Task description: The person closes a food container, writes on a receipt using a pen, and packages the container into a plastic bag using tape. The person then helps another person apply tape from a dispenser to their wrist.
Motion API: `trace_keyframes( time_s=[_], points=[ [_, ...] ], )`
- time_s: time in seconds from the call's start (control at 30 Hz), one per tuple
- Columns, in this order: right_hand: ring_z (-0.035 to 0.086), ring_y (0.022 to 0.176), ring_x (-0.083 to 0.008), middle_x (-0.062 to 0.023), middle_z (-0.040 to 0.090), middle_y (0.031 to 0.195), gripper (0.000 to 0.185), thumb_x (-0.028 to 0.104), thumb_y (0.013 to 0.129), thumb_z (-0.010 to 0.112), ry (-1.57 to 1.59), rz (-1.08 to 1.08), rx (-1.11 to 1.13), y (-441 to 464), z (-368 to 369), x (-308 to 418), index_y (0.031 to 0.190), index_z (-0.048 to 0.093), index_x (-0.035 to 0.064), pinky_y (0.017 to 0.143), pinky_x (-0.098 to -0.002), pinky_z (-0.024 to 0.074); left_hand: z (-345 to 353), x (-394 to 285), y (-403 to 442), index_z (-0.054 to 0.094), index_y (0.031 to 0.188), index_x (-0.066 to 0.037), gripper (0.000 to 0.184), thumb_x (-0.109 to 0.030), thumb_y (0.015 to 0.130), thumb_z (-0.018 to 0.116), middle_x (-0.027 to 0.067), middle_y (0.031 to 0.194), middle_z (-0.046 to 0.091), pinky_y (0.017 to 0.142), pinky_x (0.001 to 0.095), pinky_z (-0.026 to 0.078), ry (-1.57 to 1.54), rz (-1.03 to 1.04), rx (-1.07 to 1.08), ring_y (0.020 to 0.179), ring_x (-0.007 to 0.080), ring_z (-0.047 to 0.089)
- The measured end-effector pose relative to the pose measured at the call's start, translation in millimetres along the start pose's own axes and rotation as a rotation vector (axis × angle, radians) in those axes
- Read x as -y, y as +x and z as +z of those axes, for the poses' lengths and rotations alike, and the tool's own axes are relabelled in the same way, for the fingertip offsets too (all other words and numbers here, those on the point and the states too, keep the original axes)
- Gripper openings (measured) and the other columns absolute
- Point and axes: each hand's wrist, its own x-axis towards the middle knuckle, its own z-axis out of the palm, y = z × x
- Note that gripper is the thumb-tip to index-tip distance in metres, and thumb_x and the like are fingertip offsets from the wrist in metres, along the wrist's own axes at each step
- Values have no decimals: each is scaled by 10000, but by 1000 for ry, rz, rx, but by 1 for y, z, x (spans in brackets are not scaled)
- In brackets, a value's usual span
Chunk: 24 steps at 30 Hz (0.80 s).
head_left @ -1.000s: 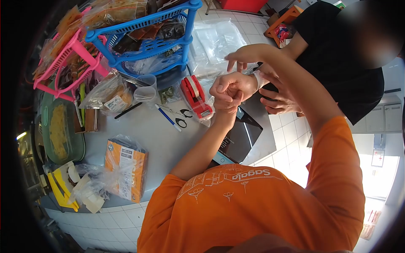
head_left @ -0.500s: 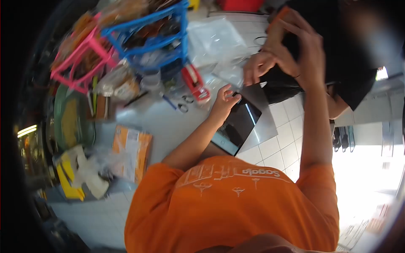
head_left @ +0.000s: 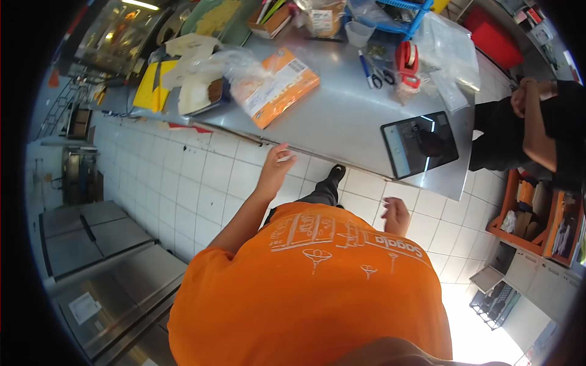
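My left hand [head_left: 276, 174] hangs just off the front edge of the metal table [head_left: 342, 131], fingers loosely bent and apart, with nothing in it. Low at my right side is my right hand [head_left: 395, 216], its fingers half curled and empty. It is nearest the table's front right corner, below a black tablet [head_left: 421, 144] that lies screen up on the tabletop. On the table beyond my left hand is an orange and white packet [head_left: 279, 85], partly under crumpled clear plastic [head_left: 235, 67]. Neither hand touches any of these.
A blue pen [head_left: 366, 70], scissors [head_left: 383, 78] and a red tape dispenser [head_left: 406, 61] lie farther back. A person in black [head_left: 543, 131] stands at the right end. Left are a yellow item [head_left: 154, 88] and steel cabinets [head_left: 104, 238]; white floor tiles [head_left: 210, 177] surround me.
My right hand has dropped from beside the other person's hands to my side. My left hand has left the tablet and moved left off the table. The view has swung left.
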Motion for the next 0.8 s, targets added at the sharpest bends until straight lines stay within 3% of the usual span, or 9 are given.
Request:
trace_keyframes(
  time_s=[0.07,0.1,0.23,0.33,0.43,0.6,0.7,0.73,0.8],
  points=[
    [568,645,-234,-79,641,739,137,126,874,579,-299,-383,260,2,24,3,826,665,31,932,-442,392,-29,5,-21,403,1330,-69,568,-244,854,659,65,1122,536,807,288,427,62,-32,-99,969,125,517],
    [550,616,-231,-50,633,690,133,145,868,589,-389,-515,379,5,35,9,826,668,48,964,-445,361,-44,2,-18,403,1337,-69,569,-272,863,645,55,1106,550,823,295,417,88,-33,-145,956,115,522],
    [554,630,-248,-75,628,689,100,145,839,608,-468,-650,546,-1,86,44,824,665,64,829,-410,419,-85,-27,57,636,1028,-4,336,-293,858,639,135,1001,614,815,299,451,359,361,-239,959,191,581],
    [565,651,-264,-100,620,677,91,130,818,603,-305,-588,517,-14,126,51,842,673,77,706,-388,448,-86,-49,140,649,985,4,410,-374,828,637,214,1038,620,877,394,452,597,654,-379,979,322,604],
    [596,654,-237,-120,629,696,129,144,845,584,-296,-493,546,-30,153,56,864,668,49,624,-358,469,-77,-75,192,650,972,0,502,-474,811,615,234,1063,611,891,449,443,918,509,-270,1000,368,589],
    [579,603,-111,-50,604,675,267,255,946,524,-269,-93,457,-60,188,38,955,653,21,531,-272,443,-54,-107,214,609,1043,64,601,-496,825,599,266,1093,600,893,446,435,697,231,-181,1037,388,574],
    [586,638,-107,-41,603,696,273,269,948,530,-226,95,391,-72,208,44,959,655,27,555,-265,450,-40,-84,219,583,1101,64,551,-437,874,573,277,1068,606,906,433,425,350,622,-111,1032,415,564],
    [630,757,-175,-103,664,847,262,275,915,559,-192,148,409,-68,212,33,1051,640,66,655,-341,505,-35,-86,203,574,1137,49,483,-382,920,535,260,1053,623,894,424,429,233,729,-56,1028,427,562],
    [629,823,-166,-96,662,902,325,283,925,563,-173,-51,274,-67,222,34,1139,588,40,729,-320,498,-34,-100,168,590,1121,39,460,-376,935,524,215,1050,636,873,388,432,387,515,166,1002,341,577]
  ],
)
